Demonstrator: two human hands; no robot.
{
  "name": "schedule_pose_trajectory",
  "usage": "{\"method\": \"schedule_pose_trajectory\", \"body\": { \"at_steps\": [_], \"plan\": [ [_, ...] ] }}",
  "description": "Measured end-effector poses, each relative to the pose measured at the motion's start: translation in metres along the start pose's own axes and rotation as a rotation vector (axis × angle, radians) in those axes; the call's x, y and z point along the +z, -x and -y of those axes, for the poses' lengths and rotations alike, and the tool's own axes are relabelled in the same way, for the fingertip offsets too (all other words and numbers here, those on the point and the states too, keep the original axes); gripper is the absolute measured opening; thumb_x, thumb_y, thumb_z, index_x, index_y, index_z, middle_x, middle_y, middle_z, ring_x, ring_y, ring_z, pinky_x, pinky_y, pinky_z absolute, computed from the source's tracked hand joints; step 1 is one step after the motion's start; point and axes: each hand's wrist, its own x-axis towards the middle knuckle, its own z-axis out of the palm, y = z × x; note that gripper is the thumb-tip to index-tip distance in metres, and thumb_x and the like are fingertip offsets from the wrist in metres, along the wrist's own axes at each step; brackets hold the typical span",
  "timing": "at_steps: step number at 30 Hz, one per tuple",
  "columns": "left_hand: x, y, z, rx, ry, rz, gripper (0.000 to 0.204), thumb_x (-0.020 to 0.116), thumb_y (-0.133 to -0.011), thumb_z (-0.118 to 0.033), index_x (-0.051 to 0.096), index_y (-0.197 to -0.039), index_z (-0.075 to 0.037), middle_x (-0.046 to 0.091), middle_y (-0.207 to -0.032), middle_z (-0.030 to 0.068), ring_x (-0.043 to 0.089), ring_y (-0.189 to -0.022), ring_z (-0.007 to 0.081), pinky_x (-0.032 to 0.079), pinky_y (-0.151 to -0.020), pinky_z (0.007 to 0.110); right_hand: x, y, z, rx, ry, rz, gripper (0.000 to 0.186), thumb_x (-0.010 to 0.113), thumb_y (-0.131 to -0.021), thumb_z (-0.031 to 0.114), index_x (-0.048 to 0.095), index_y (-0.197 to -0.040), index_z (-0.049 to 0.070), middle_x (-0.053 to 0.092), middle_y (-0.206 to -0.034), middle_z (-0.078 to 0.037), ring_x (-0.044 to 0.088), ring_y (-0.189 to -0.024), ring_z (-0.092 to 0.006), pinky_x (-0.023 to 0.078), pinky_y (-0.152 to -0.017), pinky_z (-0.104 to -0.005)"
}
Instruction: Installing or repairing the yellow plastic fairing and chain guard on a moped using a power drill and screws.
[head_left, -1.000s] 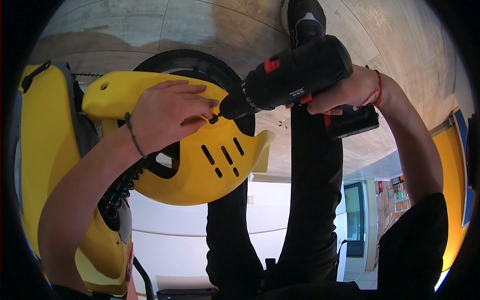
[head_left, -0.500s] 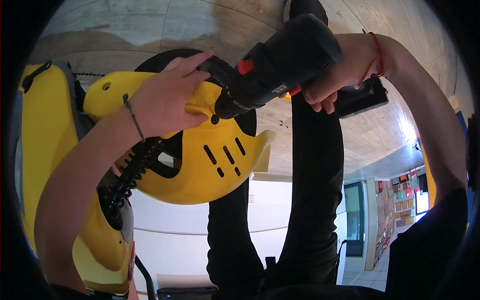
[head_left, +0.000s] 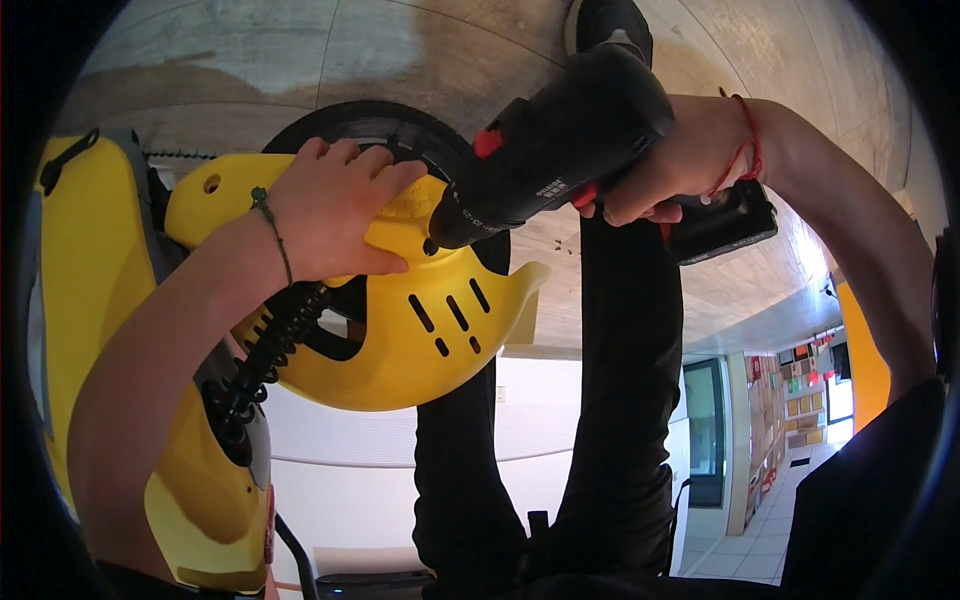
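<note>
My right hand (head_left: 655, 185) is wrapped round the handle of a black cordless drill (head_left: 560, 140) with red switches. The drill tilts down to the left, its chuck at a small dark hole in a yellow mudguard (head_left: 410, 350) with slots; whether the bit is in the hole is hidden. Over the mudguard's far edge my left hand (head_left: 340, 215) curls its fingers, its thumb pressed on the yellow face close to the chuck. Behind the mudguard shows a black tyre (head_left: 345, 118). A black coil-spring shock absorber (head_left: 265, 350) runs beside my left forearm.
The yellow and grey vehicle body (head_left: 95, 290) fills the left side. My black-trousered legs (head_left: 630, 330) stretch along the middle, a shoe (head_left: 612, 22) at the far end. Wood-look floor (head_left: 230, 80) lies beyond, a white surface (head_left: 350, 430) nearer, and shelves at the lower right.
My left fingers have gone from stretched out to curled over the mudguard's edge. The drill's rear and my right hand have shifted slightly nearer to me, the chuck staying at the hole.
</note>
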Motion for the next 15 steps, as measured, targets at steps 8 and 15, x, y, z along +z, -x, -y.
{"method": "schedule_pose_trajectory", "body": {
  "at_steps": [8, 15],
  "plan": [
    [0.001, 0.003, 0.005, -0.011, 0.020, 0.053, 0.083, 0.075, -0.066, -0.050, 0.044, -0.132, -0.010, 0.048, -0.129, 0.0119, 0.045, -0.120, 0.0301, 0.030, -0.103, 0.046, 0.004, -0.011, 0.002, -0.039, -0.053, 0.016, 0.021, 0.062, -0.072, 0.007, 0.058, -0.092, 0.003, 0.055, -0.065, -0.003, 0.051, -0.049, -0.0093, 0.043, -0.045, -0.0229],
    [0.001, -0.001, 0.002, 0.014, 0.033, 0.013, 0.083, 0.076, -0.066, -0.049, 0.044, -0.132, -0.011, 0.048, -0.129, 0.0115, 0.044, -0.120, 0.0297, 0.030, -0.103, 0.046, 0.007, -0.008, 0.004, -0.024, -0.086, 0.006, 0.015, 0.060, -0.077, 0.007, 0.056, -0.091, 0.005, 0.053, -0.068, -0.001, 0.050, -0.052, -0.0078, 0.042, -0.045, -0.0218]
  ]
}}
